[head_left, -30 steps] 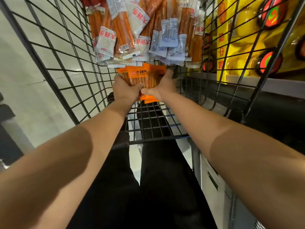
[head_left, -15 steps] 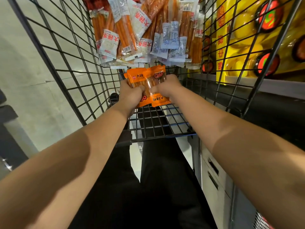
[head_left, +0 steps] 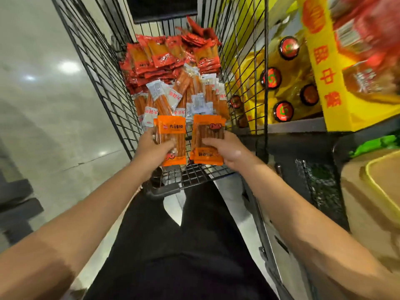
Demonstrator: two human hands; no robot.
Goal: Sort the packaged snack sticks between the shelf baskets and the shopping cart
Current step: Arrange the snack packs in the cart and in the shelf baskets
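Snack packets (head_left: 173,83) lie in the cart (head_left: 104,87); shelf (head_left: 303,124) to its right.

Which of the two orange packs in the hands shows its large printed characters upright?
The orange pack in the left hand: its label reads upright along the top. The orange pack in the right hand carries its text at the bottom.

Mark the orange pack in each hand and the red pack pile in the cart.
Left-hand orange pack (head_left: 173,135), head view: on its clear window below the label.
Right-hand orange pack (head_left: 208,135), head view: on the sticks behind its window.
Red pack pile (head_left: 160,59), head view: on a top pack's label.
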